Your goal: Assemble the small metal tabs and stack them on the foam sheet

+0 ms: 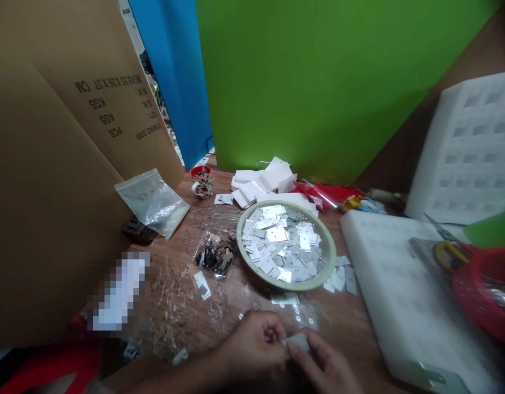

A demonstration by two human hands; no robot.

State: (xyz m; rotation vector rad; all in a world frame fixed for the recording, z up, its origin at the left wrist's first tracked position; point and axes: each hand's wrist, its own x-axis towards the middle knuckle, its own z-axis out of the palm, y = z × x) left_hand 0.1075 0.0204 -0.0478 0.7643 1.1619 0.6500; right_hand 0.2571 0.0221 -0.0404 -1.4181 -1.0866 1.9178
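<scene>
Nearside of the round basin (332, 251), the right hand (330, 364) pinches a rectangular plate (299, 341). The left hand (256, 343) curls at its edge, grip unclear.

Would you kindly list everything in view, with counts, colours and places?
Cardboard: uncounted, brown, left
Panels: 2, blue and green, back
Tabletop: 1, brown, centre
Plastic bag: 1, clear, left
Mug: 1, pale patterned, back
Strips: several, white, behind basin
Wrapping: uncounted, red, behind basin
Basin: 1, pale green, centre
Plates: many, grey, mostly in basin
Small parts: many, dark, left of basin
Rings: several, white, near basin
Foam trays: 2, white, right
Scissors: 1, yellow handle, right
Bowl: 1, red, right
Pixelated item: 1, pale, left
Left hand: 1, bare, at held plate
Right hand: 1, bare, holding it
</scene>
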